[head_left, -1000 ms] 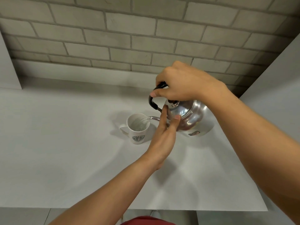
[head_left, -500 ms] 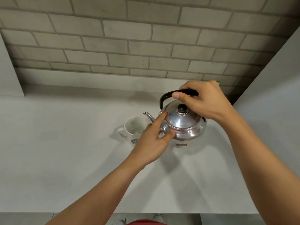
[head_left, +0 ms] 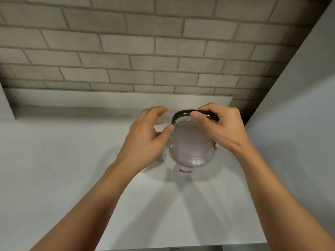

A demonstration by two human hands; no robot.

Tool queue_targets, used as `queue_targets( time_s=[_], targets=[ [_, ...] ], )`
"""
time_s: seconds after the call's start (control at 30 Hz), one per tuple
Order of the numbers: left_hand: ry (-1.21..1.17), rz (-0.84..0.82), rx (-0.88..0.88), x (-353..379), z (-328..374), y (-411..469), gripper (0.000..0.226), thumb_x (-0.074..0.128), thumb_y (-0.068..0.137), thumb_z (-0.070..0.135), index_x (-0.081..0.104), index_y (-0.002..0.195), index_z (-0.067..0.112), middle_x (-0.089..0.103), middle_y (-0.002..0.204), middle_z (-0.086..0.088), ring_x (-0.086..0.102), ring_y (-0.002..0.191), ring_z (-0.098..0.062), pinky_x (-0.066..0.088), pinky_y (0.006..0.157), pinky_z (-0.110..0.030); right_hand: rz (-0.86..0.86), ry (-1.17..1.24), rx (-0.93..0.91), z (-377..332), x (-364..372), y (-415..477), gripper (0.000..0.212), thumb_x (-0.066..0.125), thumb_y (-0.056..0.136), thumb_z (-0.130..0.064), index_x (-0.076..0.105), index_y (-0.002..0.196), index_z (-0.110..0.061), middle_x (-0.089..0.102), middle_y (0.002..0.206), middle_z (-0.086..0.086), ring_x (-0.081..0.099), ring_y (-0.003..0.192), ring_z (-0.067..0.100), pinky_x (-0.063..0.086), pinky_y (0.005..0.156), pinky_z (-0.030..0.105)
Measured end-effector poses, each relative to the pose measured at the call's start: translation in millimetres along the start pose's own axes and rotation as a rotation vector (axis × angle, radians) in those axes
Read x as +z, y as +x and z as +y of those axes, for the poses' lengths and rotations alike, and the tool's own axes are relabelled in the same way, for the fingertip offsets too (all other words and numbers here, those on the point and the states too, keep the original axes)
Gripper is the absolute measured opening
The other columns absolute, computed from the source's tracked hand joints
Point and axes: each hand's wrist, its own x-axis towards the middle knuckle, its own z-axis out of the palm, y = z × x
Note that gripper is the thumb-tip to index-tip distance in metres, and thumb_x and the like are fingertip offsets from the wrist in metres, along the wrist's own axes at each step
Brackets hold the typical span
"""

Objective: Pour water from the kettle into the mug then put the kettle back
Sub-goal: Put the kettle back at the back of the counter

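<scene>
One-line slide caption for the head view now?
Right hand grips the kettle handle; left hand open beside it.

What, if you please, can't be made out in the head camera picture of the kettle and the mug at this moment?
- Mug: hidden in the head view behind the left hand; its water level cannot be seen.
- Kettle: motion-blurred; lid knob and spout not discernible, and whether it rests on the counter is unclear.
- Kettle handle: its right part is covered by the right hand.

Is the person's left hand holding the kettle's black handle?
No, the right hand grips the black handle of the kettle, while the left hand hangs open beside it.
</scene>
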Motion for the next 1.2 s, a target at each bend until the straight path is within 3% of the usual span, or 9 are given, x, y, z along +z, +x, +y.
queue_targets(
  time_s=[0.13, 0.3, 0.43, 0.53, 0.7, 0.9, 1.0, 1.1, 1.2],
  targets=[
    [0.041, -0.207, 0.034, 18, 5, 23, 0.054, 0.058, 0.105, 0.039, 0.042, 0.157, 0.035, 0.056, 0.148, 0.008, 0.056, 0.130, -0.007, 0.048, 0.102, -0.022, -0.010, 0.029, 0.008, 8, 4, -1, 0.031, 0.069, 0.089, -0.057, 0.079, 0.090, -0.028, 0.075, 0.076, -0.015, 0.070, 0.071, 0.005, 0.046, 0.062, 0.013],
    [0.053, -0.105, 0.122, 37, -2, 32, 0.029, 0.054, 0.108, 0.020, 0.067, 0.134, 0.021, 0.075, 0.106, 0.002, 0.070, 0.095, -0.017, 0.054, 0.088, -0.039, -0.085, -0.006, 0.043, 22, 5, 3, 0.027, 0.069, 0.092, -0.052, 0.079, 0.097, -0.028, 0.073, 0.076, -0.016, 0.067, 0.072, 0.004, 0.045, 0.062, 0.012],
    [0.078, -0.042, 0.100, 44, -11, 48, 0.028, 0.052, 0.109, 0.021, 0.067, 0.133, 0.019, 0.072, 0.098, -0.002, 0.070, 0.091, -0.017, 0.051, 0.078, -0.022, -0.157, -0.117, 0.015, 43, -1, 15, 0.033, 0.057, 0.103, -0.047, 0.069, 0.127, -0.028, 0.065, 0.101, -0.015, 0.059, 0.095, 0.001, 0.039, 0.079, 0.006],
    [0.088, 0.044, 0.081, 43, -21, 70, 0.029, 0.054, 0.108, 0.022, 0.067, 0.133, 0.019, 0.072, 0.095, 0.002, 0.067, 0.081, 0.002, 0.044, 0.076, -0.011, -0.180, -0.155, 0.037, 64, -9, 23, 0.038, 0.044, 0.110, -0.041, 0.057, 0.141, -0.024, 0.059, 0.116, -0.008, 0.053, 0.108, 0.008, 0.038, 0.092, 0.019],
    [0.050, 0.048, 0.075, 43, -41, 117, 0.027, 0.056, 0.107, 0.024, 0.069, 0.131, 0.024, 0.073, 0.087, 0.008, 0.068, 0.077, -0.005, 0.054, 0.074, -0.029, -0.204, -0.145, 0.058, 93, 1, 53, 0.027, 0.042, 0.111, -0.037, 0.062, 0.118, -0.020, 0.058, 0.093, -0.018, 0.058, 0.086, -0.003, 0.037, 0.072, 0.010],
    [0.135, 0.018, 0.040, 55, -86, 188, 0.024, 0.055, 0.107, 0.023, 0.070, 0.124, 0.029, 0.072, 0.082, 0.005, 0.062, 0.069, -0.007, 0.042, 0.064, -0.008, -0.197, -0.169, 0.091, 144, 44, 111, 0.015, 0.043, 0.110, -0.029, 0.058, 0.108, -0.025, 0.057, 0.085, -0.019, 0.064, 0.080, 0.013, 0.043, 0.068, 0.024],
    [0.123, -0.030, -0.054, 57, -100, 199, 0.028, 0.057, 0.106, 0.025, 0.069, 0.131, 0.030, 0.075, 0.100, 0.002, 0.067, 0.082, -0.014, 0.049, 0.079, -0.011, -0.199, -0.151, 0.133, 157, 58, 116, 0.025, 0.040, 0.109, -0.034, 0.061, 0.117, -0.022, 0.055, 0.086, -0.021, 0.060, 0.081, 0.012, 0.041, 0.067, 0.019],
    [0.069, -0.072, -0.169, 65, -114, 212, 0.032, 0.059, 0.105, 0.025, 0.068, 0.135, 0.030, 0.073, 0.107, -0.001, 0.070, 0.095, -0.025, 0.058, 0.093, -0.040, -0.226, -0.135, 0.193, 173, 73, 124, 0.029, 0.039, 0.110, -0.035, 0.063, 0.119, -0.021, 0.057, 0.090, -0.016, 0.059, 0.084, 0.014, 0.038, 0.068, 0.013],
    [0.078, -0.089, -0.203, 74, -130, 228, 0.033, 0.059, 0.105, 0.023, 0.068, 0.136, 0.028, 0.075, 0.115, -0.004, 0.067, 0.096, -0.021, 0.053, 0.090, -0.027, -0.247, -0.131, 0.264, 191, 88, 133, 0.027, 0.040, 0.111, -0.030, 0.063, 0.117, -0.019, 0.058, 0.087, -0.013, 0.058, 0.082, 0.015, 0.037, 0.064, 0.012]
  ],
)
